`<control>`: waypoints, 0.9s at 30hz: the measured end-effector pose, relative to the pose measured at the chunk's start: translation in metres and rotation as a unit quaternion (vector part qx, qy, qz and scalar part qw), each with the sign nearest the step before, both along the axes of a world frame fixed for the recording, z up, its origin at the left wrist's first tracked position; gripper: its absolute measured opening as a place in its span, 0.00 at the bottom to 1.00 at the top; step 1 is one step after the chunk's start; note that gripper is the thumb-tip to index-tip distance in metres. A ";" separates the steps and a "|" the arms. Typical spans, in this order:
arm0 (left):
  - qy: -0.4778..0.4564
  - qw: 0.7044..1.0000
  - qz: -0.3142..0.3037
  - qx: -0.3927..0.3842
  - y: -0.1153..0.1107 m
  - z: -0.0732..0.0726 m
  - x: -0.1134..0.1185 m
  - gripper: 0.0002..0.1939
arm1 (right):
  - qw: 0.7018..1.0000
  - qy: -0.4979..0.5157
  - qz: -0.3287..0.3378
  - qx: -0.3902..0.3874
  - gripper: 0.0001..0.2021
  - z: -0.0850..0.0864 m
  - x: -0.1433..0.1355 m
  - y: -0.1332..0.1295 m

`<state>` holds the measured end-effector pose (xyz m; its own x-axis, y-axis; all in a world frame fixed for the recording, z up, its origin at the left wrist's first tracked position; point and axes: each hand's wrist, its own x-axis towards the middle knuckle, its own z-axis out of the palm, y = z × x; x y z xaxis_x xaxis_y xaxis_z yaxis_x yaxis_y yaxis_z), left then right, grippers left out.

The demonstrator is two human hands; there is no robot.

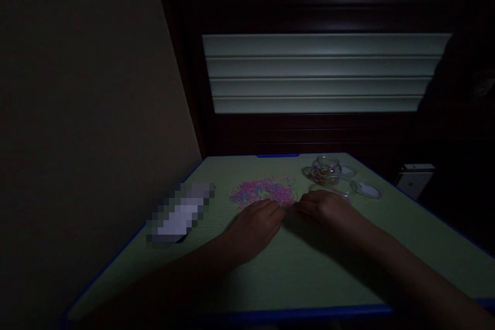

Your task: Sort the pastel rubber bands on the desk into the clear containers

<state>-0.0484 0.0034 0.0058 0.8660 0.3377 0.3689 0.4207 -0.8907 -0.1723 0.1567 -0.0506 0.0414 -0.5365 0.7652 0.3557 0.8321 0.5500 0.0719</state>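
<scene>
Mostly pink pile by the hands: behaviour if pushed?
The pile likely spreads rather than moving as one: loose pieces stray at its edges. Individual pieces are probably light, looking thin. Some may drag neighbours along, since they overlap.

Pixelation blurs the flat object; anything 2 hands hold is hidden.

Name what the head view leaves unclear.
All in the head view:
Left hand and right hand: curled fingers and dimness hide whatever they may pinch.
Pile of tiny band-like pieces: too small and dim to separate.
Round clear jar: multicoloured contents too small to identify.
Flat item at left: pixelation masks its surface.
Right forearm: cut off by the frame's edge.
</scene>
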 end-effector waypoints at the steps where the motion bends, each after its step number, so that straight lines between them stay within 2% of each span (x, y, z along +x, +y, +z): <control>1: -0.001 1.000 -0.001 0.000 0.000 0.000 0.000 0.08 | 1.000 -0.003 0.003 0.001 0.09 -0.001 0.000 0.001; 12: -0.005 1.000 0.007 0.000 -0.002 0.003 0.001 0.08 | 1.000 0.003 0.010 -0.008 0.08 0.001 0.000 -0.003; 27: 0.003 1.000 0.013 -0.009 0.002 -0.001 -0.002 0.09 | 1.000 0.026 -0.002 -0.007 0.08 0.002 -0.002 -0.004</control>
<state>-0.0503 0.0056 0.0052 0.8592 0.3672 0.3563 0.4430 -0.8823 -0.1588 0.1550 -0.0549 0.0431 -0.5149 0.7722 0.3723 0.8363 0.5479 0.0203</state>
